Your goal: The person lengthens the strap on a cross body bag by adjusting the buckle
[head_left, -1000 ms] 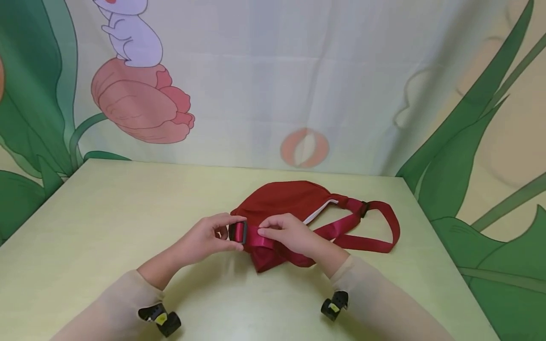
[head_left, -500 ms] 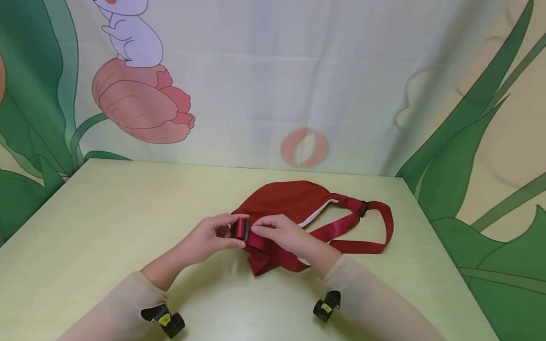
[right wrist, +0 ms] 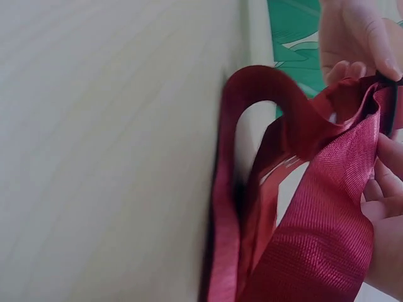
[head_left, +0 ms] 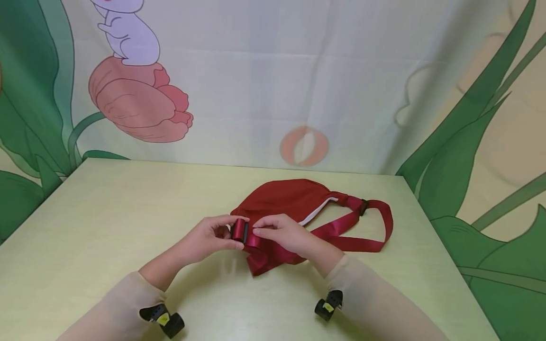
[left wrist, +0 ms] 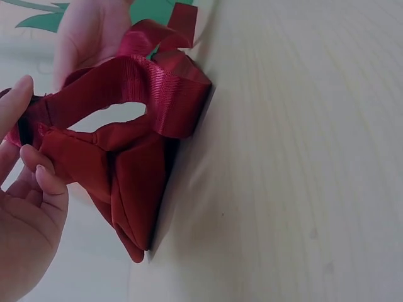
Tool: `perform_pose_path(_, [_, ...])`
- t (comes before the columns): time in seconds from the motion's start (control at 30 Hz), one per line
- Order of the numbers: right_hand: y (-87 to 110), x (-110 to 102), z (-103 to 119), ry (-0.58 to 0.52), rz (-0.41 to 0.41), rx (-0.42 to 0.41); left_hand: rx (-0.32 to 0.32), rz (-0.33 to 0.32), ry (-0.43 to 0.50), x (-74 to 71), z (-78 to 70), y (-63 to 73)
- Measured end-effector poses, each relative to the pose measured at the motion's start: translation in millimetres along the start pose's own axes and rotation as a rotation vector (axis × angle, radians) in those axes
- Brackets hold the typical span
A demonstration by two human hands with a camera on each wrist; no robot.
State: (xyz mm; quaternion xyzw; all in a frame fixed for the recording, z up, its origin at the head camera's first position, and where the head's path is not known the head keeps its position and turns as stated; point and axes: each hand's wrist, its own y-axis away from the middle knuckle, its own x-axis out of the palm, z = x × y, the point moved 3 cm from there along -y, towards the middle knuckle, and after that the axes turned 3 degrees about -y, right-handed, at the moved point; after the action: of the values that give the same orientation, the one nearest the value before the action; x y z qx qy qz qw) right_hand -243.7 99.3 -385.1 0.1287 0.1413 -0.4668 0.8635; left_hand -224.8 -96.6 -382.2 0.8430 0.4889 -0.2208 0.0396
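Observation:
A red waist bag (head_left: 286, 201) with a white zip lies on the table, its webbing strap (head_left: 337, 229) trailing to the right. At the bag's left end, my left hand (head_left: 209, 239) holds a black strap buckle (head_left: 245, 232) between thumb and fingers. A short loop of strap bulges out of that buckle. Just to its right, my right hand (head_left: 283, 234) pinches the strap with thumb and forefinger. In the right wrist view, the wide strap (right wrist: 321, 214) runs up to the dark buckle (right wrist: 391, 104). The left wrist view shows the bag's folded end (left wrist: 135, 182) below the left fingers.
A second black buckle (head_left: 364, 207) sits on the strap near the bag's right end, where the strap makes a loop on the pale table (head_left: 128, 203). A printed curtain (head_left: 239, 94) hangs behind the table. Each sleeve carries a small black wrist camera (head_left: 328, 305).
My right hand has shifted left, closer to the buckle. The strap loop in the buckle stands up more, and the far right strap loop has slid slightly left. The left hand barely moved.

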Motion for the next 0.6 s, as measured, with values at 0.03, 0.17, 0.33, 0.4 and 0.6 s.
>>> perform_pose_path(0.03, [0.3,0.9,1.8,-0.007,0.000,0.001,0.006,0.009,0.004,0.6,-0.3,0.1])
perform_pose_path(0.17, [1.1,2.4,6.1,-0.017,0.000,0.015,0.019,0.031,0.037,2.5,-0.7,1.0])
perform_pose_path(0.33, [3.5,-2.9,3.5,0.051,0.001,0.061,0.021,0.025,0.036,2.3,-0.2,2.9])
perform_pose_path(0.4, [5.1,-5.5,1.3,0.074,0.006,0.070,0.015,0.013,0.034,2.0,0.1,3.7])
perform_pose_path(0.6, [8.9,-7.5,0.3,0.077,0.009,0.043,-0.006,0.000,0.069,2.5,-0.4,3.7])
